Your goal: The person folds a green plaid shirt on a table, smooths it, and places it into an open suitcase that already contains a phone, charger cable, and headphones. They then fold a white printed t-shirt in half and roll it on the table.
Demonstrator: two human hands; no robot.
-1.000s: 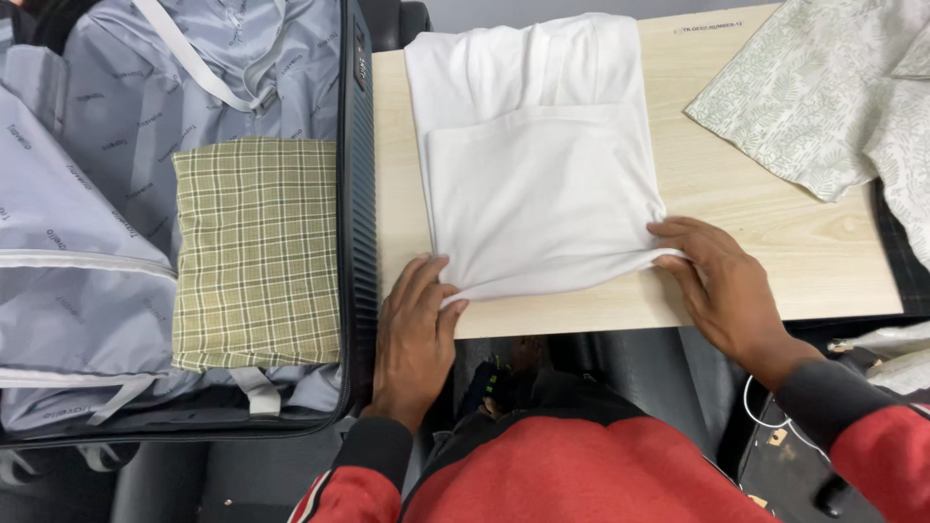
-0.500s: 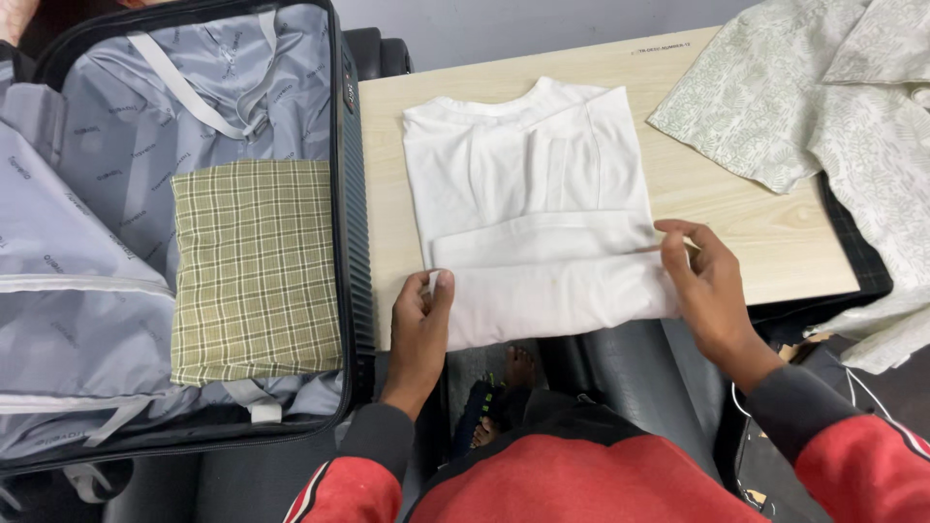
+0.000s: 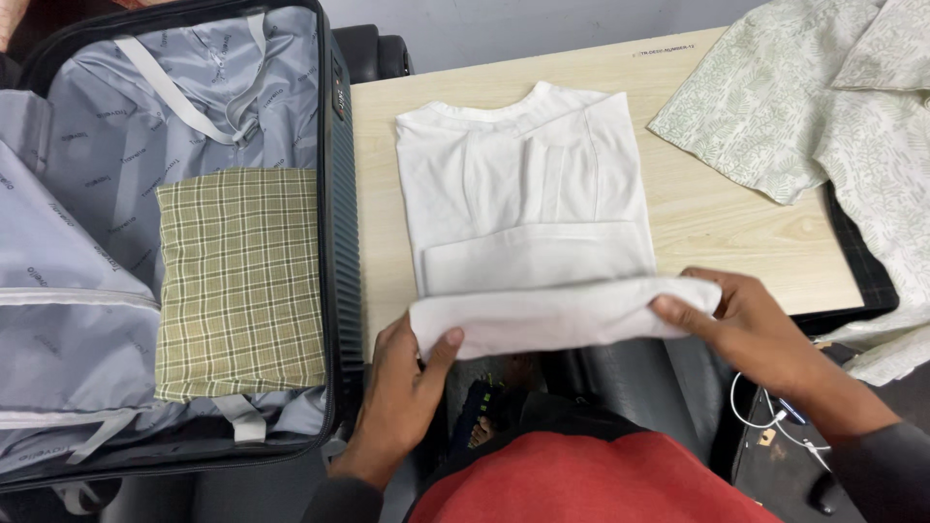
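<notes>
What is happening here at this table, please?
A person in a red top is folding a white cotton T-shirt on a light wooden table. The left hand and the right hand each grip one end of the shirt's bottom fold, lifted at the near table edge. To the left, an open dark suitcase holds a folded green checked garment. A pale patterned shirt lies at the right.

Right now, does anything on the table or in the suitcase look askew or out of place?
Mostly tidy. The white T-shirt lies square, both hands gripping its folded hem. The plaid shirt sits flat in the suitcase. Only the patterned garments sprawl unfolded over the table's right edge.
</notes>
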